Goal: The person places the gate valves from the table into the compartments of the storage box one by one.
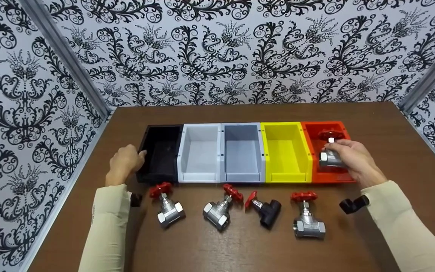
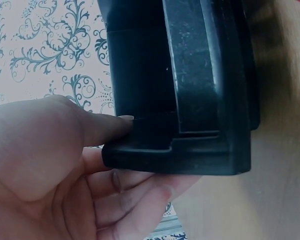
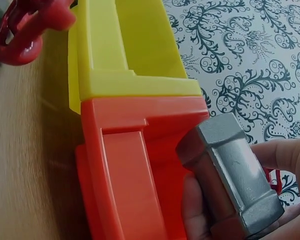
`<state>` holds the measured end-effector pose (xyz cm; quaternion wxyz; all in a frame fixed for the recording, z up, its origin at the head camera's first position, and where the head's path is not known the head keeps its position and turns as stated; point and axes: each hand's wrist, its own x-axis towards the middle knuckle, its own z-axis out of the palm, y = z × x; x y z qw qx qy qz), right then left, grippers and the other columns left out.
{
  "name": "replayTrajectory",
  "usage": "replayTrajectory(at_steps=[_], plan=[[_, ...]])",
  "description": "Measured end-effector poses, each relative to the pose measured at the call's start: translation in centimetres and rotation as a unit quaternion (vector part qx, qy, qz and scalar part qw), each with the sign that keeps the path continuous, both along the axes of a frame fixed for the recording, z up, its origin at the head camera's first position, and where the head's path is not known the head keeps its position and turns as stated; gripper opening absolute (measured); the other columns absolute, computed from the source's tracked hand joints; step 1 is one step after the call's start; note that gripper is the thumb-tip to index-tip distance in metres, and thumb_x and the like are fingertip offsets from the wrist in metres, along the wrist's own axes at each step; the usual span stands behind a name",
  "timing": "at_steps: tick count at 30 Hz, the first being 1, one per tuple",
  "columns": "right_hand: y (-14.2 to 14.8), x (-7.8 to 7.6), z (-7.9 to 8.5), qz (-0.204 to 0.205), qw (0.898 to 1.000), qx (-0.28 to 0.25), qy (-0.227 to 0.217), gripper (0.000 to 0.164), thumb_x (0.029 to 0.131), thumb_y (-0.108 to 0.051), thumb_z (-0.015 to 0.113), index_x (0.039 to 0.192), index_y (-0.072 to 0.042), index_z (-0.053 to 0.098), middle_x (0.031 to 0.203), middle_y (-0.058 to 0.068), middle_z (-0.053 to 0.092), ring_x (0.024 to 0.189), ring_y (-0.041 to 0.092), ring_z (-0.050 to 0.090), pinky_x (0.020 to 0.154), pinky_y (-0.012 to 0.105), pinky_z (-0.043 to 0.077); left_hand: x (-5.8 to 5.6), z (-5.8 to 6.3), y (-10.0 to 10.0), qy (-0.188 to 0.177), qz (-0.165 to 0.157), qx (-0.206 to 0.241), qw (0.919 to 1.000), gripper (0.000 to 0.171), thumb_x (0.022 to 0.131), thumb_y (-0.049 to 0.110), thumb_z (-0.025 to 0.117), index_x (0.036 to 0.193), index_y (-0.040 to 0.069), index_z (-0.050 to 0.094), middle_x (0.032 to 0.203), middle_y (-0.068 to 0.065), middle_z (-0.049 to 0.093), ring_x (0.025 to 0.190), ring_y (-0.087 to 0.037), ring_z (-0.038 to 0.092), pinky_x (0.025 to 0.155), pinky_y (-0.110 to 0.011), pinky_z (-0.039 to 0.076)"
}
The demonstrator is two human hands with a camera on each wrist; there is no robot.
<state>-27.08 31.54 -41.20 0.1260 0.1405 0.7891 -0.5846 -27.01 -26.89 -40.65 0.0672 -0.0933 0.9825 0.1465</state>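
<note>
Head: right hand's valve at red opening; left hand on black rim

A workshop-type workplace is being suggested by handwheel valves and plastic parts bins at a wood-grain tabletop, which is being bordered by scroll-patterned walls and grey posts.
</note>
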Motion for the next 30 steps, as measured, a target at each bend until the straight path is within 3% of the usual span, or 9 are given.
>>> replayTrajectory(at_steps=[16, 30], plan=[[0.2, -0.7, -0.3, -0.002, 0.999, 0.008, -0.036, 0.072, 0.097, -0.045, 0.058, 0.151, -0.003, 0.035, 0.124, 0.006, 0.045, 0.104, 0.017, 0.051, 0.084, 0.020, 0.052, -0.1, -0.2, -0.1, -0.002, 0.001, 0.004, 1.0000, 0.053, 0.103, 0.035, 0.045, 0.119, -0.013, 0.060, 0.124, -0.040, 0.056, 0.111, -0.054, 0.058, 0.091, -0.064, 0.045], [-0.3, -1.5, -1.5, 0.023, 0.998, 0.059, -0.024, 0.067, 0.099, -0.043, 0.055, 0.147, 0.001, 0.040, 0.128, 0.012, 0.044, 0.107, 0.023, 0.047, 0.081, 0.021, 0.050, -0.1, -0.4, -0.3, 0.006, -0.005, 0.001, 1.0000, 0.053, 0.102, 0.034, 0.045, 0.118, -0.015, 0.058, 0.121, -0.041, 0.057, 0.108, -0.055, 0.058, 0.087, -0.064, 0.047]])
